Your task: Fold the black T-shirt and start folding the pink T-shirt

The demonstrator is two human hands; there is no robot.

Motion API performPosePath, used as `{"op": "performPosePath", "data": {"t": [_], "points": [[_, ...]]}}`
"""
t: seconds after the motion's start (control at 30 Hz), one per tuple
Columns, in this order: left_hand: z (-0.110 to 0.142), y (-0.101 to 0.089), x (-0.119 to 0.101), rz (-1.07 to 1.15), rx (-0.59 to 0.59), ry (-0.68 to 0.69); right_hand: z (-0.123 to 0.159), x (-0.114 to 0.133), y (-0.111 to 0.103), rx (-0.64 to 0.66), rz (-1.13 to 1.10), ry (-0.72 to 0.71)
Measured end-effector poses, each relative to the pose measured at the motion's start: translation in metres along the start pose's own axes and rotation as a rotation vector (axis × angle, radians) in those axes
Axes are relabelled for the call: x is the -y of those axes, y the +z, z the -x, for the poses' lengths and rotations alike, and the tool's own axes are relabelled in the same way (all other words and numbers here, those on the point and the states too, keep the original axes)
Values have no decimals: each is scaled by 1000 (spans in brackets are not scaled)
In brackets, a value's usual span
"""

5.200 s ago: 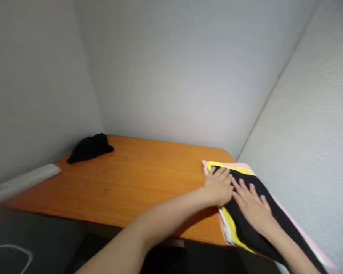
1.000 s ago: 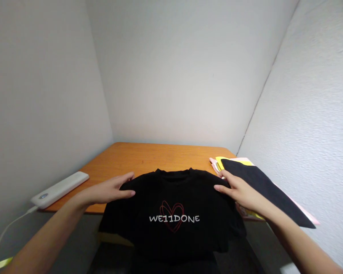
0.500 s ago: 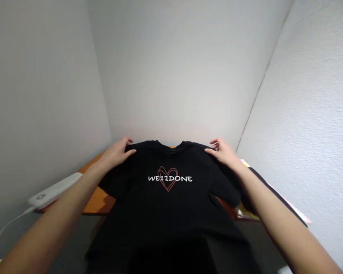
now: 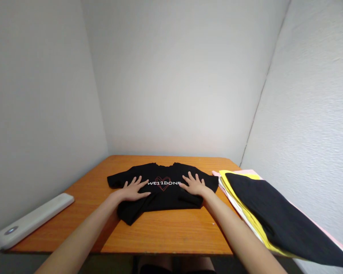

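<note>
Both hands, left hand [image 4: 133, 188] and right hand [image 4: 194, 185], press flat and open on the shirt [image 4: 162, 190]; pushing unevenly could bunch the shirt's hem.

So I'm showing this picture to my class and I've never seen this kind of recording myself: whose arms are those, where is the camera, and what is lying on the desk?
The picture comes from a camera worn on a person's head, looking forward and down, so the two bare arms reaching in from the bottom are that person's own. There is no machine here. The left hand and the right hand both lie flat, fingers spread, on a black T-shirt laid on an orange wooden table set in a corner of white walls. The shirt's print shows a red heart and white letters, partly covered by the right hand. Neither hand grips anything; they only press on the cloth. At the right is a stack of folded clothes, black on top with yellow and pink beneath. At the left edge lies a long white device.
</note>
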State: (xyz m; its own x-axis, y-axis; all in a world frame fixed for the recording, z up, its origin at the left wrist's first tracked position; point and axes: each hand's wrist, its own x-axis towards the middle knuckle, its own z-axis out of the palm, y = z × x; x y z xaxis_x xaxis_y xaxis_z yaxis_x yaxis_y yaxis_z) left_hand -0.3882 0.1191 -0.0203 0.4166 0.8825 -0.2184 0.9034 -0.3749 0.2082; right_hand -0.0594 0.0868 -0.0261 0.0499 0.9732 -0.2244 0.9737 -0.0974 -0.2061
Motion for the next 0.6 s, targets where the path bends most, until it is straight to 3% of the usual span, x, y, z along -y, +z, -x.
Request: {"op": "performPosePath", "data": {"t": [0.3, 0.5, 0.6], "points": [[-65, 5, 16, -80, -138, -24, -52, -13, -2, -116, 112, 11], [-72, 6, 17, -85, -214, 37, -57, -20, 3, -231, 100, -67], [-62, 3, 13, -59, -325, 74, -50, -19, -2, -374, 29, -84]]}}
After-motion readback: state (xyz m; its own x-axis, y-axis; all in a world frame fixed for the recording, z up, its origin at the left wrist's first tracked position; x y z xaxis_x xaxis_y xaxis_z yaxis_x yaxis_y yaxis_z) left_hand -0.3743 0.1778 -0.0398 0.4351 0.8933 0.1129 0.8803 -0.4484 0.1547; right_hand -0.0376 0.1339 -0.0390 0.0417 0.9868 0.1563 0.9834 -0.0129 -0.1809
